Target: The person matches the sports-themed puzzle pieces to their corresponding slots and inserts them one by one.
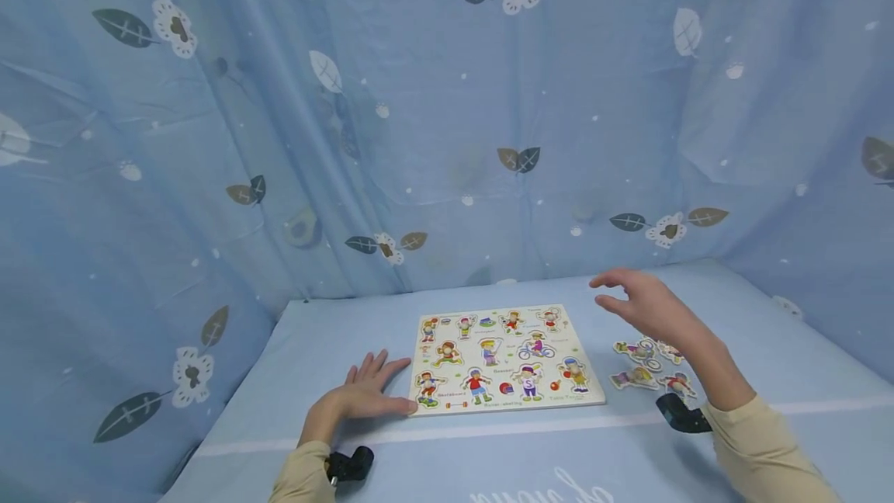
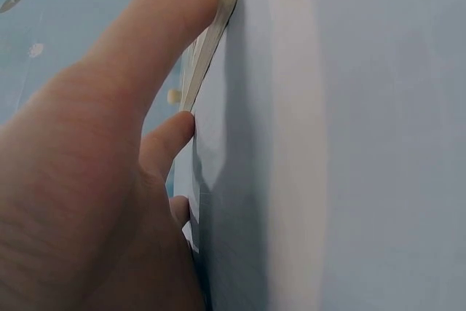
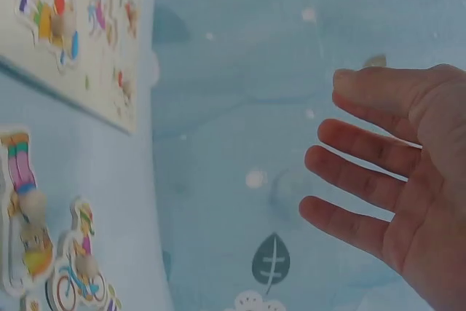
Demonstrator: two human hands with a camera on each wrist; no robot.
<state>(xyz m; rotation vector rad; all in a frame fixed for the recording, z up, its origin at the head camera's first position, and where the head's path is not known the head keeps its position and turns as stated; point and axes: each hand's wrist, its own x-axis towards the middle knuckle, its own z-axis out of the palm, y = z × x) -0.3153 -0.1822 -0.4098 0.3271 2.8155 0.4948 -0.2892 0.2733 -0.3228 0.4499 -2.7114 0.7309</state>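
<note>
A cream wooden puzzle board (image 1: 504, 359) with cartoon children figures lies flat on the blue table (image 1: 447, 456). My left hand (image 1: 366, 394) rests flat on the table, fingers straight, thumb touching the board's near left corner (image 2: 218, 12). My right hand (image 1: 639, 303) hovers in the air beyond the board's right edge, fingers relaxed and spread, holding nothing (image 3: 393, 172). Several loose puzzle pieces (image 1: 646, 367) lie on the table under my right forearm; two of them (image 3: 44, 245) show in the right wrist view beside the board (image 3: 80, 34).
A blue curtain (image 1: 447, 115) printed with leaves and flowers surrounds the table at the back and both sides. A white stripe (image 1: 489, 429) runs across the tablecloth in front of the board.
</note>
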